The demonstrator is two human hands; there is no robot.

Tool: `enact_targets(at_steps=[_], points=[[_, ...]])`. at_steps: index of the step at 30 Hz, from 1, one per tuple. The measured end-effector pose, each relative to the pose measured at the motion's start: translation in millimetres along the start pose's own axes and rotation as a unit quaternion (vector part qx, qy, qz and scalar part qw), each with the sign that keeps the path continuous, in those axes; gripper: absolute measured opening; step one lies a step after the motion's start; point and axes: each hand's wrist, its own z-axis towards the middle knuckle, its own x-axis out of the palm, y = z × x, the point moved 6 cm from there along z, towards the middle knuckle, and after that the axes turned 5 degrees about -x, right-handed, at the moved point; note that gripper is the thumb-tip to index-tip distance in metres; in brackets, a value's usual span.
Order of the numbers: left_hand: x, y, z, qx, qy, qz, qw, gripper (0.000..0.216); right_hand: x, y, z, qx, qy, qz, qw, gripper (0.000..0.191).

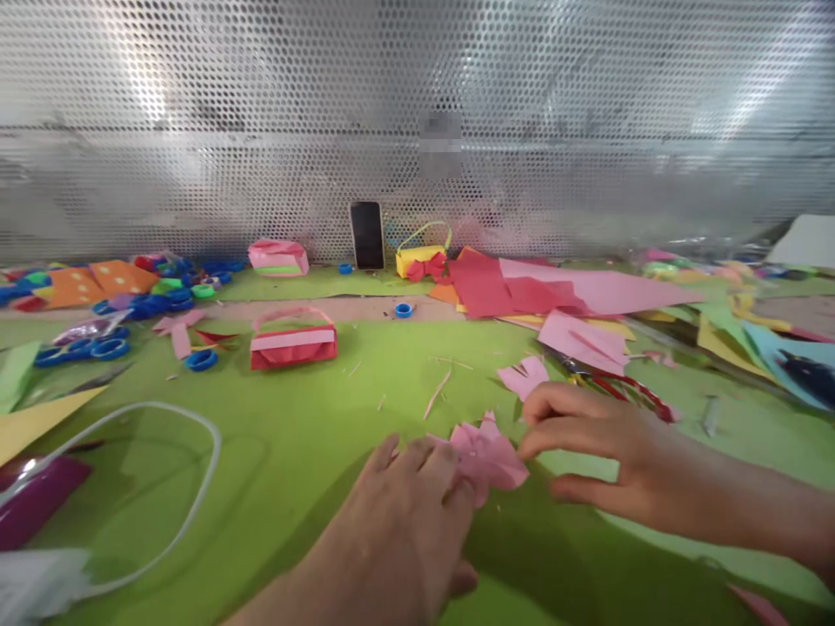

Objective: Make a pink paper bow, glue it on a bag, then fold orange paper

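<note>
Pink cut paper pieces (486, 456), creased and shaped like petals, lie on the green table in front of me. My left hand (414, 504) is palm down at their left edge, with fingers bent over the nearest paper and the thumb apart. Its fingertips are partly hidden. From the right comes my right hand (597, 452), thumb and fingers apart, nothing visible between them. Its fingertips are close to the right edge of the pink pieces. Just beyond it is another small pink piece (524, 376) with a notched edge.
A red paper handbag (293, 349), a yellow one (421, 263) and a pink paper box (278, 258) stand farther back. A phone (367, 235) leans on the perforated metal panel (261, 113). Red-handled scissors (636, 391) lie right, blue scissors (84, 349) left, near a white cable (212, 435).
</note>
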Motion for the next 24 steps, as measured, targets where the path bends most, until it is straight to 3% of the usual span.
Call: enact_targets(at_steps=[2, 5, 11, 18, 24], points=[[3, 0, 5, 0.001, 0.014, 0.009, 1.000, 0.053, 10, 0, 8, 0.005, 0.011, 0.035, 0.999, 0.022], [4, -1, 10, 0.004, 0.018, 0.013, 1.000, 0.057, 16, -8, 15, 0.007, 0.015, 0.078, 0.997, 0.008], [0, -4, 9, 0.006, 0.039, 0.015, 0.999, 0.055, 19, -11, 31, 0.019, 0.020, 0.122, 0.992, 0.012], [0, -5, 9, 0.005, 0.040, 0.014, 0.999, 0.053, 29, -13, 34, 0.115, 0.037, 0.121, 0.985, 0.011], [-2, -5, 9, 0.008, 0.019, 0.006, 1.000, 0.048, 32, -13, 31, 0.131, 0.018, 0.159, 0.978, 0.010]])
